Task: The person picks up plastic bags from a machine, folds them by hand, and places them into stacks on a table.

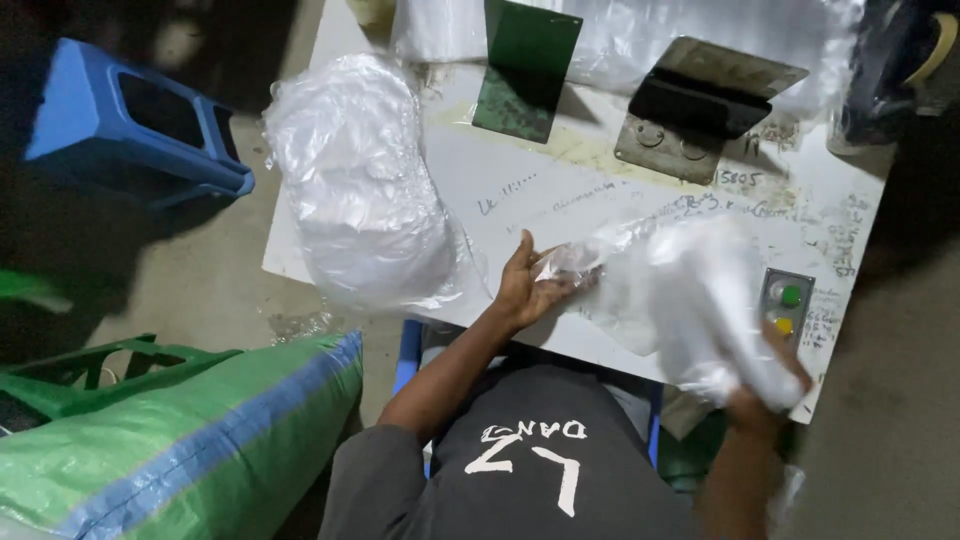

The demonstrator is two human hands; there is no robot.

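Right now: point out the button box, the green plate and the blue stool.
button box (786,305), head view, on its grey face between the two buttons
green plate (527,70), head view, mid-face
blue stool (80,105), head view, on its top

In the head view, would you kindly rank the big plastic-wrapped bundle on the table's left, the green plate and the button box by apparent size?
1. plastic-wrapped bundle, clearly largest.
2. green plate, standing at the table's far edge, so farther from the camera.
3. button box, smallest, beside the right hand.
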